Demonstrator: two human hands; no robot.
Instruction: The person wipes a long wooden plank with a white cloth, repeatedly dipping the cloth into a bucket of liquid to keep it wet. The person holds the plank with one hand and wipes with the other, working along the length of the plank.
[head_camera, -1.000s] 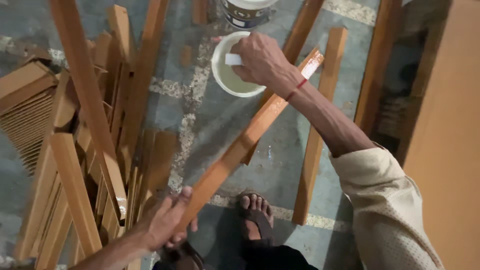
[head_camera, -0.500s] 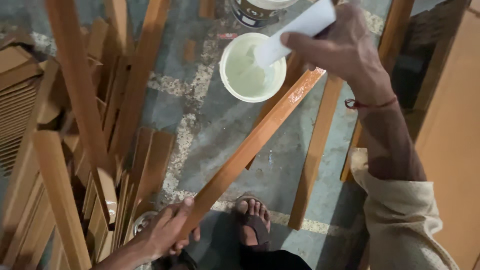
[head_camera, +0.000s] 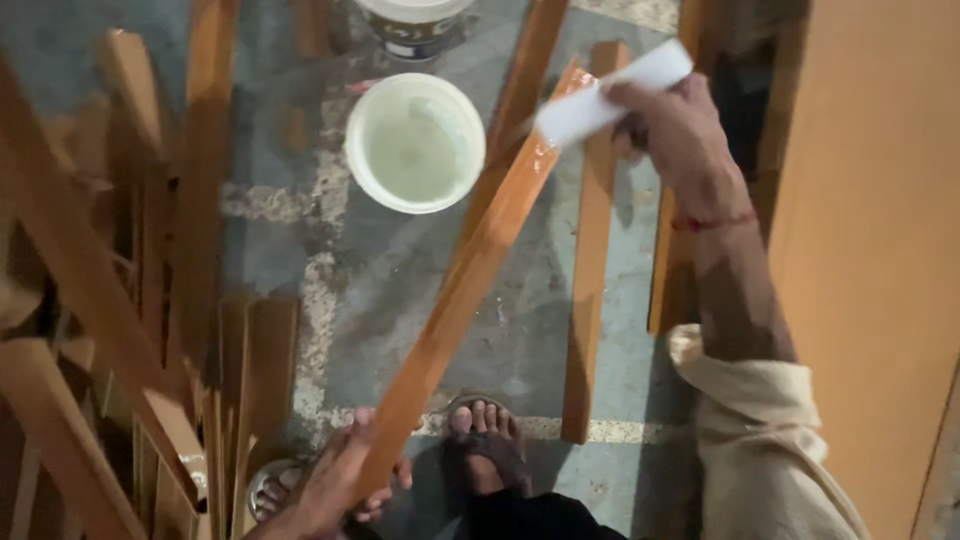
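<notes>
My left hand (head_camera: 335, 487) grips the near end of a long reddish-brown wooden strip (head_camera: 460, 290) that slants up and away to the right. My right hand (head_camera: 672, 130) holds a white flat applicator (head_camera: 610, 95) against the strip's far end, where the wood looks wet and glossy. A white bowl (head_camera: 415, 140) of pale liquid stands on the floor just left of the strip's far end. My sandalled foot (head_camera: 487, 450) rests below the strip.
Many wooden strips (head_camera: 150, 330) lean and lie stacked at the left. More strips (head_camera: 590, 260) lie on the grey concrete floor at the right. A tin (head_camera: 410, 25) stands behind the bowl. A large tan board (head_camera: 870, 250) fills the right side.
My right hand lifted the applicator out of the bowl and carried it right, onto the strip's far end. The left hand kept its hold on the near end.
</notes>
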